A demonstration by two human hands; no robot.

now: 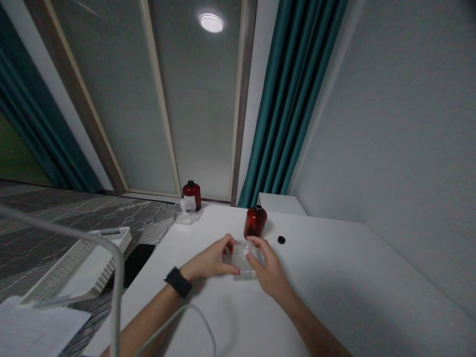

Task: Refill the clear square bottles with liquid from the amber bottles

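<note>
A clear, square-looking container (244,267) is on the white table in front of me, with a rounded transparent part at its top. My left hand (217,258) grips its left side between thumb and fingers. From the right, the thumb and fingers of my right hand (268,267) close around its upper part. Just behind stands an uncapped dark red bottle (255,221), upright. A small black cap (281,240) lies to the right of that bottle. My fingers hide part of the container's top.
At the table's far left corner stand a capped red bottle (194,195) with a white label and another clear container (186,216). A white perforated basket (92,258) and papers (40,327) are on the left. A pale curved cable or tube (118,287) crosses the foreground.
</note>
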